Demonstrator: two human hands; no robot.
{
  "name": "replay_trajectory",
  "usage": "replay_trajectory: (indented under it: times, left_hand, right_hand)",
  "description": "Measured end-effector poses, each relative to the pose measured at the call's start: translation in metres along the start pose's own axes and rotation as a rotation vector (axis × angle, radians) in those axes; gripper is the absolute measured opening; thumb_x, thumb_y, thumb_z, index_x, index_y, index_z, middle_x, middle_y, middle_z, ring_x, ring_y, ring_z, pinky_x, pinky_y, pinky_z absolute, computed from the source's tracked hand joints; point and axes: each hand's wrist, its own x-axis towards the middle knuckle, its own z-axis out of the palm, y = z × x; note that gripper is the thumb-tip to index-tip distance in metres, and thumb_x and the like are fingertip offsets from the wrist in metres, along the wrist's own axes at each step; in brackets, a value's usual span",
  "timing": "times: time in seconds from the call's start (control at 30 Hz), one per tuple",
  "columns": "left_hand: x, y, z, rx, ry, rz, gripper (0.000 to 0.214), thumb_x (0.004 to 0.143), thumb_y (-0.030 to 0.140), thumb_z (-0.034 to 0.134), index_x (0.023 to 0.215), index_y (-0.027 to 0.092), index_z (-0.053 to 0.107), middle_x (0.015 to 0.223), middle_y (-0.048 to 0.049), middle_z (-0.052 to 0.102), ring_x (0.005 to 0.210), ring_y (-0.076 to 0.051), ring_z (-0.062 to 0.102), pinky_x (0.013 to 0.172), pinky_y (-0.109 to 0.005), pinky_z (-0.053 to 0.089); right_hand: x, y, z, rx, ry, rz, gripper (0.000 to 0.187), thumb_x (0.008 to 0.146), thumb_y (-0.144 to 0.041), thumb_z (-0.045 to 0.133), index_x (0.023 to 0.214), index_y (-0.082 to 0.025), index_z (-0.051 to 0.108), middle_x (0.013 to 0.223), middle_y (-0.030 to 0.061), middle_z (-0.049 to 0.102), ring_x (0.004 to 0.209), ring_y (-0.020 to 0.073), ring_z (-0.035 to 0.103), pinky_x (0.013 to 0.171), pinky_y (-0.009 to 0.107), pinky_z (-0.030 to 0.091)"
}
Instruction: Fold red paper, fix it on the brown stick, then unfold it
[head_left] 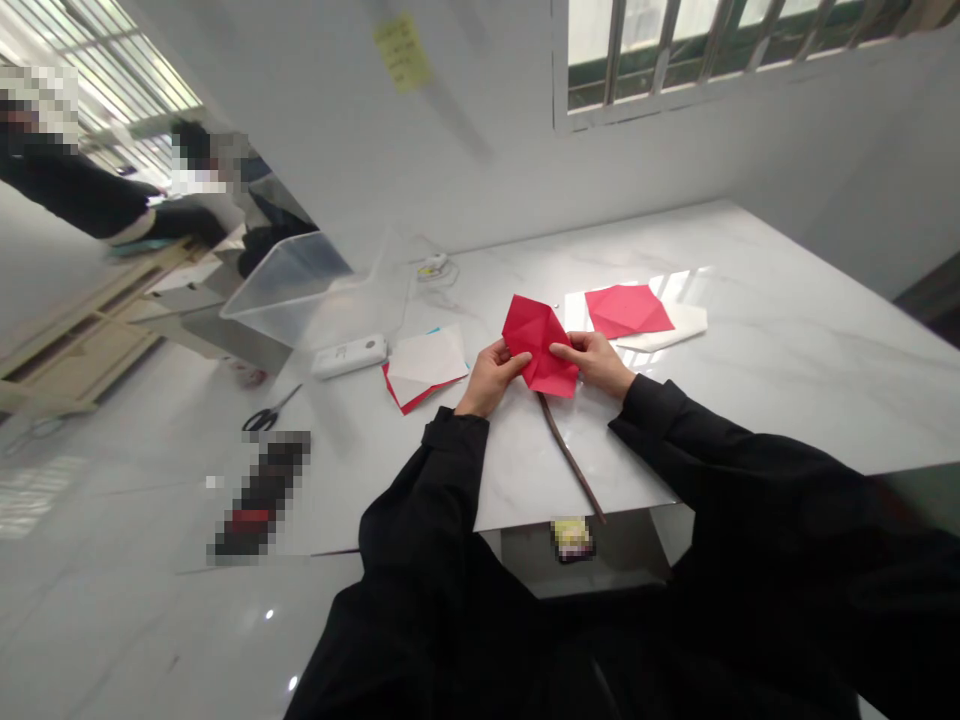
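A creased sheet of red paper point(538, 340) is held up above the white table between both hands. My left hand point(491, 375) pinches its left edge, thumb on the front face. My right hand point(596, 362) grips the right edge the same way. Fold lines cross near the paper's middle. Below it, a thin brown stick point(568, 452) lies on the table, its lower end reaching past the front edge. To the right, a second creased red sheet point(630, 310) rests on white paper point(667, 330). A stack of white and red sheets point(427, 362) lies left of my left hand.
A clear plastic bin point(300, 290) and a white power strip point(349, 356) stand at the left. Scissors point(271, 410) and a pixelated dark item point(262, 495) lie at the left side. The table point(810, 380) meets a wall behind. Two people are at the far left.
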Motion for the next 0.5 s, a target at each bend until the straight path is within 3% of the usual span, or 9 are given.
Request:
replay_trajectory:
  times: [0.5]
  left_hand:
    - [-0.0019, 0.0024, 0.0044, 0.052, 0.036, 0.023, 0.059, 0.070, 0.038, 0.090, 0.120, 0.014, 0.069, 0.116, -0.0144, 0.076, 0.108, -0.030, 0.073, 0.100, -0.045, 0.056]
  right_hand:
    - [-0.0033, -0.0078, 0.0045, 0.043, 0.019, 0.011, 0.048, 0.072, -0.059, 0.082, 0.087, -0.015, 0.073, 0.080, 0.0041, 0.074, 0.069, 0.0186, 0.063, 0.062, 0.029, 0.049]
